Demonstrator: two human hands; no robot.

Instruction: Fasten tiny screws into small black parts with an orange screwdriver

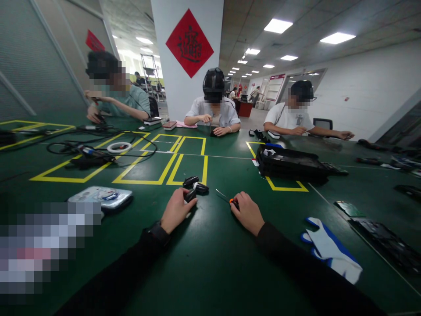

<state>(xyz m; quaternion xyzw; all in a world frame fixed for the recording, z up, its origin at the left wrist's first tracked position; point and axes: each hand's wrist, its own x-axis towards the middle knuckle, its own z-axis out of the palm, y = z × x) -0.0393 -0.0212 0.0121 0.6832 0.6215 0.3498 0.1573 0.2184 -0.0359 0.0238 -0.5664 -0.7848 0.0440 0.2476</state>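
Observation:
My left hand rests on the green table with its fingers closed round a small black rounded part. Right beyond its fingertips lie two similar black parts, one plain and one with a white band. My right hand grips a screwdriver by its orange and black handle, most of which the fingers hide. The thin metal shaft points left and away from me, towards the black parts, without touching them.
A phone in a clear case lies at left, with black cables and a tape ring behind. At right are a black casing, a blue-white glove and a circuit board. Three people sit across the table.

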